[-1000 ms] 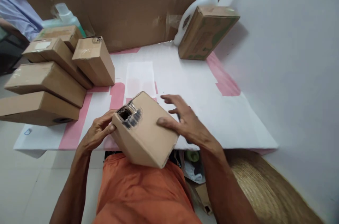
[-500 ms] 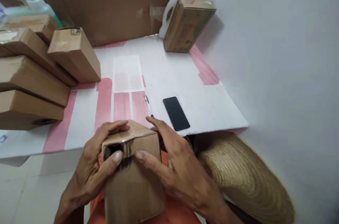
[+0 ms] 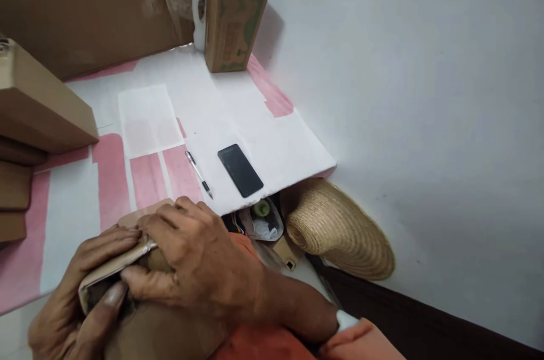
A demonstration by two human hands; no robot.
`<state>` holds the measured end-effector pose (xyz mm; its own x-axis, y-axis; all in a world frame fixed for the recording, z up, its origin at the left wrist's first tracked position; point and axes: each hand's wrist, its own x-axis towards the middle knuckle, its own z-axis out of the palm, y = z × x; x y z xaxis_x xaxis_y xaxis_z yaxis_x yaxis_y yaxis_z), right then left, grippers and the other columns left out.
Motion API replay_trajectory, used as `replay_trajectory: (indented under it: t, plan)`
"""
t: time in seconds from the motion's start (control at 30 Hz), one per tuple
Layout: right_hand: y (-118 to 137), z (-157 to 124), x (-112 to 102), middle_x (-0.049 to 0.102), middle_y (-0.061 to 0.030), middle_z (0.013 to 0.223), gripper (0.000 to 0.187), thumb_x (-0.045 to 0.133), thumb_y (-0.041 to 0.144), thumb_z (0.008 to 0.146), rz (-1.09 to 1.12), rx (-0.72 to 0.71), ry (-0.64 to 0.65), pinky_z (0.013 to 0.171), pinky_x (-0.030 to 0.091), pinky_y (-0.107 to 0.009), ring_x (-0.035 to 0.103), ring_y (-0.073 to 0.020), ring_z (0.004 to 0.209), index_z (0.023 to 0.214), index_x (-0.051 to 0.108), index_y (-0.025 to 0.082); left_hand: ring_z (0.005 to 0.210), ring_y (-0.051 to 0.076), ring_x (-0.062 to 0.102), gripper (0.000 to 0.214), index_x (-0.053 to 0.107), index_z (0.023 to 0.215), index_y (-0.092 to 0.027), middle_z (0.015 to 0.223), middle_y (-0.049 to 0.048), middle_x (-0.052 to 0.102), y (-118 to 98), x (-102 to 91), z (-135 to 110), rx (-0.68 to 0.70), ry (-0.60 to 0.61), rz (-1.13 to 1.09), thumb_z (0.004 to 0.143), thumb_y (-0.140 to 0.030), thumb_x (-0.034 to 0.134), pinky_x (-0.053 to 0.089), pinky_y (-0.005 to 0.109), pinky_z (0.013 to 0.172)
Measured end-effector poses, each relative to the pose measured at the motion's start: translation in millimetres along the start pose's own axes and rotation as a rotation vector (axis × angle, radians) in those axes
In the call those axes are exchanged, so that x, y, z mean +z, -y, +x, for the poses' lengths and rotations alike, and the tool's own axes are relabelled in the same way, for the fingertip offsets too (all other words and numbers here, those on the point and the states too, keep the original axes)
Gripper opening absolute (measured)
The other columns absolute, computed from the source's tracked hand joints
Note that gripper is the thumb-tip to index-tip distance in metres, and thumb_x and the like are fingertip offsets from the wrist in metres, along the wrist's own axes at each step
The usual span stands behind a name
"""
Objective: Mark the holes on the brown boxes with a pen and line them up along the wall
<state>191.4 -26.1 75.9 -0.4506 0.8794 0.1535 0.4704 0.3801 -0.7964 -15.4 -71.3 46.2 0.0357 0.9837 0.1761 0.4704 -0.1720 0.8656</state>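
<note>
A brown box (image 3: 140, 314), black phone (image 3: 240, 170), straw-yellow hat (image 3: 340, 229), and pink-and-white striped table (image 3: 263, 122).

Soft even daylight, mild blur, wide-angle edge distortion.

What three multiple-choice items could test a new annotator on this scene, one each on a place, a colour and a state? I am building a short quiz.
1. Where does the pen lie?
A. just left of the phone
B. on the straw hat
C. on top of the far carton

2. What colour are the stripes on the white table cover?
A. blue
B. pink
C. green

3. What is the right hand doing?
A. resting on the phone
B. hanging free
C. pressing on the cardboard box that the left hand also grips

Key: 1 A, pen and phone lie side by side; 2 B, pink bands show; 3 C, both hands are on the box.
</note>
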Motion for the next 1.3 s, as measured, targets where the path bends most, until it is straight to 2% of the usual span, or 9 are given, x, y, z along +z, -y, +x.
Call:
replay_trajectory:
  t: [0.1,0.2,0.37,0.57,0.7,0.8,1.0,1.17,1.3]
  plan:
    - [-26.5,-2.7,-18.9,0.077,-0.0105,0.127,0.038,0.059,0.052,0.111,0.215,-0.033,-0.021,0.104,0.056,-0.039,0.071,-0.0241,0.117,0.125,0.071,0.019,0.124,0.03,0.07,0.027,0.079,0.12,-0.038,0.13,-0.0004,0.077,-12.8,5.8,0.8,-0.061,-0.034,0.0,0.098,-0.045,0.066,0.055,0.043,0.112]
    - [-66.3,-2.9,-28.6,0.078,-0.0096,0.12,0.035,0.058,0.049,0.112,0.168,0.207,-0.117,0.096,0.055,-0.035,0.073,-0.0227,0.109,0.12,0.072,0.018,0.121,0.031,0.069,0.026,0.08,0.117,-0.037,0.127,0.0002,0.077,-27.5,13.1,3.2,-0.179,-0.074,-0.033,0.097,-0.046,0.066,0.052,0.044,0.115]
    - [-124.3,8.0,-3.4,0.08,-0.0175,0.11,0.033,0.072,0.042,0.104,-0.251,0.64,0.037,0.087,0.052,-0.042,0.075,-0.034,0.105,0.124,0.069,0.015,0.118,0.031,0.069,0.027,0.079,0.119,-0.035,0.125,0.0024,0.076,-30.7,22.0,13.0,-0.115,-0.025,-0.073,0.099,-0.045,0.064,0.055,0.046,0.112]
    - [-148.4,15.3,15.1,0.08,-0.0119,0.093,0.008,0.068,0.022,0.101,-0.206,0.694,0.001,0.078,0.052,-0.036,0.075,-0.0271,0.09,0.094,0.064,0.019,0.137,0.035,0.06,0.035,0.073,0.127,-0.031,0.138,0.0066,0.069,-21.0,15.5,18.5,0.037,0.139,-0.105,0.097,-0.049,0.066,0.054,0.049,0.113]
    - [-125.1,0.3,-15.0,0.071,0.0019,0.069,0.017,0.065,0.031,0.101,0.295,0.565,-0.391,0.051,0.046,-0.025,0.065,-0.0144,0.055,0.089,0.056,0.023,0.153,0.038,0.044,0.05,0.061,0.142,-0.032,0.157,0.0079,0.054,-24.0,8.4,18.3,0.004,0.264,-0.113,0.094,-0.045,0.067,0.042,0.054,0.123]
    - [-75.5,-15.8,-37.3,0.078,0.0027,0.077,0.015,0.075,0.036,0.097,0.75,0.287,-0.621,0.046,0.048,-0.02,0.072,-0.0137,0.058,0.098,0.064,0.025,0.156,0.037,0.039,0.057,0.055,0.147,-0.032,0.163,0.0073,0.048,-22.2,6.5,21.1,0.044,0.302,-0.13,0.092,-0.043,0.067,0.038,0.054,0.126]
    - [9.7,-36.3,-16.4,0.081,-0.0008,0.092,0.011,0.079,0.023,0.099,0.924,0.137,-0.402,0.048,0.055,-0.019,0.077,-0.0138,0.069,0.108,0.077,0.027,0.155,0.034,0.042,0.055,0.054,0.144,-0.031,0.16,0.0073,0.051,-16.7,10.5,23.5,0.058,0.264,-0.164,0.092,-0.042,0.068,0.036,0.052,0.127]
    - [9.9,-33.0,1.6,0.077,-0.0029,0.086,0.011,0.075,0.027,0.102,0.73,0.044,-0.33,0.066,0.062,-0.03,0.072,-0.0169,0.073,0.111,0.08,0.026,0.153,0.034,0.044,0.055,0.055,0.143,-0.028,0.158,0.0088,0.052,-16.7,12.6,22.5,0.035,0.237,-0.205,0.092,-0.041,0.067,0.037,0.051,0.125]
    - [7.5,-34.6,-4.6,0.074,-0.0015,0.083,0.008,0.072,0.028,0.103,0.614,0.079,-0.319,0.061,0.055,-0.028,0.067,-0.0145,0.066,0.102,0.079,0.024,0.152,0.033,0.046,0.053,0.056,0.142,-0.03,0.157,0.0067,0.053,-13.2,12.3,23.4,0.046,0.234,-0.219,0.091,-0.039,0.068,0.036,0.05,0.126]
